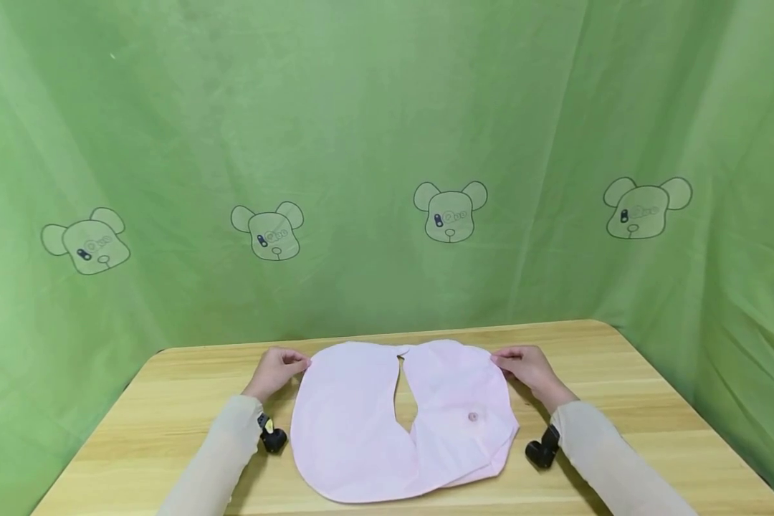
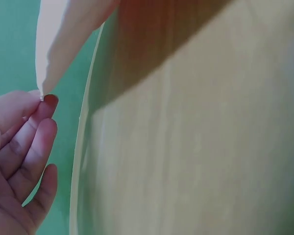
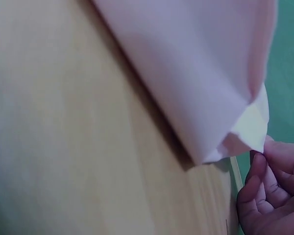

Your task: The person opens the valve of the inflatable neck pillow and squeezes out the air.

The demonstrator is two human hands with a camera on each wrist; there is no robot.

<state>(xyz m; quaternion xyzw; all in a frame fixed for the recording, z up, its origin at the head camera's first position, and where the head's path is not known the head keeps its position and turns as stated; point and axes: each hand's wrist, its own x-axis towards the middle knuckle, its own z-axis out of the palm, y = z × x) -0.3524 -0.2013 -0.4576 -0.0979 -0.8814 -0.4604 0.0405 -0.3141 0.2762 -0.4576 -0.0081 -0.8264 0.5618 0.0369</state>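
Note:
A pale pink, bib-like cloth (image 1: 355,423) hangs or lies over the front part of the table, with two rounded lobes and a long narrow opening between them. On its right lobe is a small round button-like spot (image 1: 473,417), and the lower right edge is folded in overlapping layers. My left hand (image 1: 277,371) pinches the upper left edge between thumb and index finger; the other fingers are loosely bent in the left wrist view. At the upper right edge, my right hand (image 1: 525,367) pinches a corner of the cloth. Its exact kind cannot be told.
The wooden table (image 1: 626,401) has a rounded far edge. Behind it and at both sides hangs a green curtain (image 1: 361,143) with bear-head drawings. Black wrist cameras (image 1: 274,438) sit on both wrists, close to the cloth's sides.

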